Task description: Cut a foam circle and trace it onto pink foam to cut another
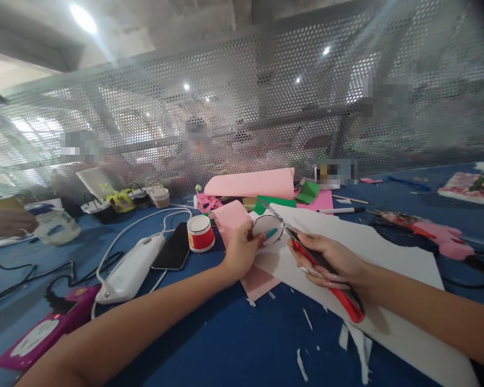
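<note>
Pinched in my left hand [244, 247] is a white disc [267, 227] with a dark outline, tilted above the paper; my thumb lies across its face. My right hand [326, 258] grips a red and black utility knife [325, 274], its blade [272, 210] extended up and left along the disc's right edge. Whether the blade touches the disc I cannot tell. Beneath both hands lie a large white sheet [371, 252] and a pink sheet [262, 282]. Left of my left hand stands a small white and red cup-like piece [200, 234].
A black phone [172, 247], white power bank-like box [131, 269] and purple power strip [50, 328] lie left with cables. A pink glue gun [439, 236] sits right. Paper scraps [361, 349] litter the blue table. Another person's hand [8, 223] is at far left. Behind rises a perforated metal screen [242, 102].
</note>
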Tool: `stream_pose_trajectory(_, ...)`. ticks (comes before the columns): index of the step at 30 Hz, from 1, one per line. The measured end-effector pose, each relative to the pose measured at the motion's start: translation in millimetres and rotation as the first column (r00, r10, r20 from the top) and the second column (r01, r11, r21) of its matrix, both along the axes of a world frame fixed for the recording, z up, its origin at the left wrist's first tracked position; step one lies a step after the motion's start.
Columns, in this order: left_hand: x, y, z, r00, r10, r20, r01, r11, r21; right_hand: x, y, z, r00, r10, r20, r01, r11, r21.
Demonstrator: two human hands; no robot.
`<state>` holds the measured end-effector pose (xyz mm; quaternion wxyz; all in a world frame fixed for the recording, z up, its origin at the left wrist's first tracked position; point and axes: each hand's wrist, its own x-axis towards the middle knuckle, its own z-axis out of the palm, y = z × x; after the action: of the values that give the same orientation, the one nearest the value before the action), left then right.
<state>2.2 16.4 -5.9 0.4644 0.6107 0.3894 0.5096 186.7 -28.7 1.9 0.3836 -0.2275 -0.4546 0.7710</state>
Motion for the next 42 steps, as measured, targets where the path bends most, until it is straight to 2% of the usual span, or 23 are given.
stream_pose_trajectory(5,-1.7,-1.7,0.8,0.997,0.046,-0.067,-0.040,0.996,0.084,-0.8,-1.9,1.7,1.000,-0.006,0.015,0.005,1.000,0.007)
stream_pose_trajectory(10,-1.3,-9.4,10.2,0.983,0.097,-0.153,-0.068,0.981,0.183,-1.0,-1.7,2.3,0.999,0.044,0.018,-0.044,0.999,0.016)
stream_pose_trajectory(14,-1.6,-12.1,12.7,0.974,0.099,-0.202,-0.051,0.972,0.231,-1.7,-3.8,3.2,0.999,0.027,0.022,-0.027,1.000,0.014)
stream_pose_trajectory(21,-4.8,-10.9,5.3,0.945,0.061,-0.322,0.032,0.961,0.275,-2.5,-6.0,1.9,0.999,0.010,0.052,-0.012,0.999,0.041)
stream_pose_trajectory(25,-3.5,-11.3,6.8,0.956,0.055,-0.287,0.023,0.965,0.260,-2.7,-4.9,0.3,0.999,0.017,0.049,-0.021,0.998,0.064)
stream_pose_trajectory(30,-2.5,-7.5,6.6,0.974,0.126,-0.187,-0.087,0.975,0.203,-2.4,-4.6,0.2,0.999,-0.005,0.050,0.002,0.998,0.068)
stream_pose_trajectory(34,-3.6,-4.5,3.9,0.979,0.114,-0.170,-0.081,0.979,0.187,-2.2,-4.2,0.3,0.997,-0.011,0.076,0.008,0.999,0.042)
stream_pose_trajectory(37,-4.7,-6.3,4.3,0.956,0.148,-0.252,-0.084,0.965,0.248,-3.4,-5.2,1.3,0.997,-0.006,0.083,0.003,1.000,0.031)
stream_pose_trajectory(42,-5.8,-12.1,6.8,0.910,0.116,-0.399,0.025,0.944,0.330,-5.6,-8.7,3.9,0.996,0.005,0.088,-0.009,0.999,0.049)
